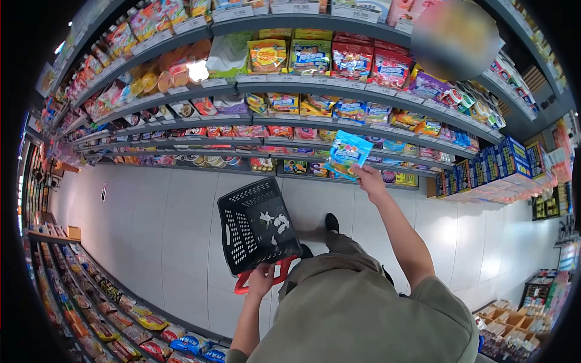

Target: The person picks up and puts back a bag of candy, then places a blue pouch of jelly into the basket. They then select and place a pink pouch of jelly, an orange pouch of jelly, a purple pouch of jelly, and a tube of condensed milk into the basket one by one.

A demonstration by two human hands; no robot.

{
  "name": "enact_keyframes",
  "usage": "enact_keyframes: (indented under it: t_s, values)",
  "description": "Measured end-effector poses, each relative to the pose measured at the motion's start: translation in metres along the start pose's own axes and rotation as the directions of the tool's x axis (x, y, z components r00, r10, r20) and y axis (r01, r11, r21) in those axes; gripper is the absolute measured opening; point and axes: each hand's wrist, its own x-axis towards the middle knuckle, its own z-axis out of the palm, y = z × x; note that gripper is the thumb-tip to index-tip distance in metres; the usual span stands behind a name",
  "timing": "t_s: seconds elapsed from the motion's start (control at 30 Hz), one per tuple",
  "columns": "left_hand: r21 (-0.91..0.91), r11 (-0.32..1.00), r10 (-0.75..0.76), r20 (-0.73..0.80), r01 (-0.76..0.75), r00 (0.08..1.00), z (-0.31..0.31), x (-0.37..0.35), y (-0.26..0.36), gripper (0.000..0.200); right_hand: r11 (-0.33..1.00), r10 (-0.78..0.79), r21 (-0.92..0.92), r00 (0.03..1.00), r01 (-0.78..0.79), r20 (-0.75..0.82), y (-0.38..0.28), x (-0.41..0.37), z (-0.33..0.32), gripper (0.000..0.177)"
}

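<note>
In my right hand (368,179) is a light blue candy bag (349,155), pinched at its lower right corner and held up in front of the lower shelves. My left hand (262,279) is closed at the near end of a black shopping basket (251,233), by its red handle (282,270). Some crumpled white scraps (279,222) lie on the basket's bottom. Shelves of bagged candy stand ahead, among them a yellow bag (268,56) and a red bag (390,68).
Curved-looking grey shelves (290,78) with price tags run across the front. Stacked blue boxes (497,166) stand at the right. Another shelf of snack bags (148,317) lines the lower left. Pale floor tiles (181,224) lie between the shelves.
</note>
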Motion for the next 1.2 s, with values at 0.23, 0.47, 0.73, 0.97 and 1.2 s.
enact_keyframes:
  t_s: [0.23, 0.47, 0.73, 0.97, 1.2]
  values:
    - [0.424, 0.906, -0.005, 0.043, -0.014, 0.999, 0.024, -0.012, -0.006, 0.041, 0.991, -0.045, 0.128, 0.997, 0.037, 0.055, -0.02, 0.025, 0.027, 0.021]
    - [0.488, 0.872, -0.029, -0.034, 0.042, 0.999, 0.027, -0.011, -0.001, 0.037, 0.986, -0.05, 0.161, 0.997, 0.039, 0.06, -0.028, 0.028, 0.017, 0.024]
    - [0.44, 0.898, 0.003, -0.035, 0.013, 0.999, 0.024, -0.015, 0.002, 0.033, 0.989, -0.122, 0.09, 0.992, 0.118, 0.037, -0.012, 0.031, 0.002, 0.025]
    - [0.428, 0.903, -0.011, -0.061, 0.036, 0.998, 0.026, -0.015, 0.0, 0.034, 0.983, -0.035, -0.176, 0.992, 0.056, 0.118, 0.011, 0.041, 0.022, 0.027]
    - [0.418, 0.908, 0.007, -0.091, 0.032, 0.996, 0.024, -0.014, 0.006, 0.032, 0.935, -0.013, -0.34, 0.968, 0.101, 0.252, 0.023, 0.042, 0.051, 0.033]
